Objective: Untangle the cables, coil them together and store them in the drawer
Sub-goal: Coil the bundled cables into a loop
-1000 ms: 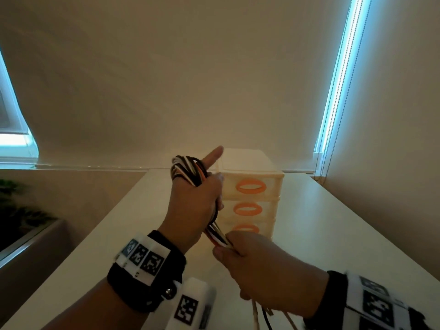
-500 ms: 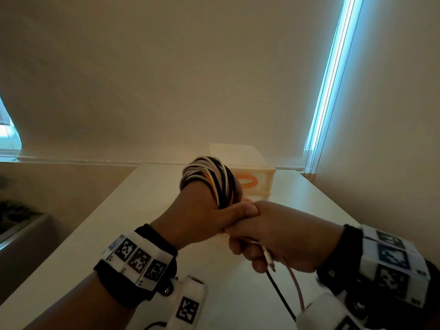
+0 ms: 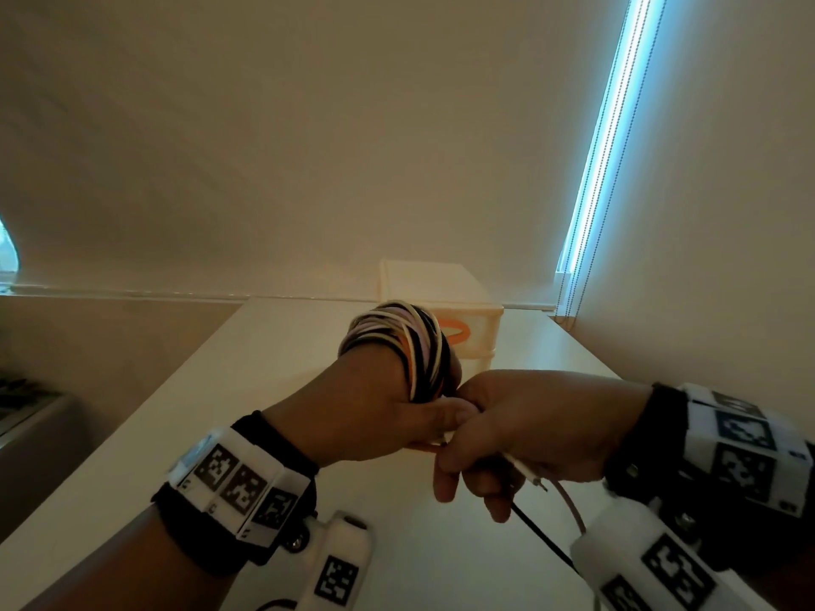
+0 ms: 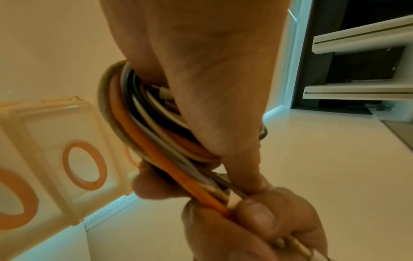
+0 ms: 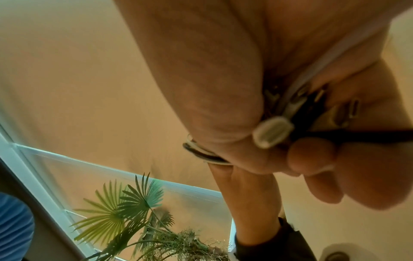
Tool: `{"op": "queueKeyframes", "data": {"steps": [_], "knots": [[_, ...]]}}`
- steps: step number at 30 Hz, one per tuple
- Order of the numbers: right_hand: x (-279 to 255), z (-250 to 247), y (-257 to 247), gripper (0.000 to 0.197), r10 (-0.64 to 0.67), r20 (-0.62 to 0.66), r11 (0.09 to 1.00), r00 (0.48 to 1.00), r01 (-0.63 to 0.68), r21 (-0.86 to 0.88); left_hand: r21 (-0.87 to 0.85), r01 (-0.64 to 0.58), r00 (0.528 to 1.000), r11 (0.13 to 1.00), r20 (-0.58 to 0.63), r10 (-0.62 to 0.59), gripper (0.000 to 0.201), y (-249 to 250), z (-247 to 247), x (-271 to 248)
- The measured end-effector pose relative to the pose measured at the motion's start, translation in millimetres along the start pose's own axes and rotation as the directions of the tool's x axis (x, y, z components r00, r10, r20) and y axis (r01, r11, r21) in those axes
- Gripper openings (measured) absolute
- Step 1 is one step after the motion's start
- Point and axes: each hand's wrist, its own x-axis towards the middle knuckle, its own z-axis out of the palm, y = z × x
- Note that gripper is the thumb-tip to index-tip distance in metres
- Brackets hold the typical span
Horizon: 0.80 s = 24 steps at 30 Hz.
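Centre of the head view: cables (image 3: 408,346), black, white and orange, coiled round the left hand (image 3: 375,412), thumb pinching the strands. The right hand (image 3: 520,429), touching it, clenches the loose ends and plugs (image 5: 272,134). Drawers (image 3: 458,310) stand on the table (image 3: 264,368) behind the hands.

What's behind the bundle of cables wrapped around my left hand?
Behind the multicoloured cable coil on the left hand stands the cream plastic drawer unit. One orange oval handle shows; the coil and hands cover the lower drawers.
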Motion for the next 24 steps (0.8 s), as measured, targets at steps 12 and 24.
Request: {"op": "queueKeyframes", "data": {"steps": [12, 24], "knots": [[-10, -17, -2, 0.030, -0.003, -0.004, 0.898, 1.000, 0.001, -0.439, 0.185, -0.119, 0.989, 0.976, 0.107, 0.100, 0.038, 18, 14, 0], [-10, -32, -9, 0.040, -0.188, -0.225, 0.776, 0.956, 0.004, -0.630, -0.217, 0.282, 0.954, 0.935, 0.163, -0.250, 0.036, 27, 15, -4]]}}
